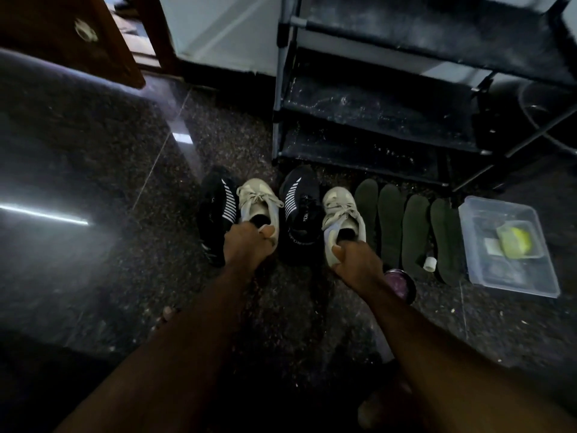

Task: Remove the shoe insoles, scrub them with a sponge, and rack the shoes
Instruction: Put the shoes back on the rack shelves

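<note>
Left beige shoe (258, 203), heel pinched in left hand (248, 245) grip, right beige shoe (342, 210) likewise, right hand (359, 260)

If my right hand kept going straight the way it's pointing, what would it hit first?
Your right hand has a beige shoe in its grip; beyond its toe, probably the bottom shelf of the rack, though depth is unclear.

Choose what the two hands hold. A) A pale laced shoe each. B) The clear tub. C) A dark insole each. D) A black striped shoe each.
A: the left hand grips one pale shoe by its heel, the right hand the other pale shoe.
</note>
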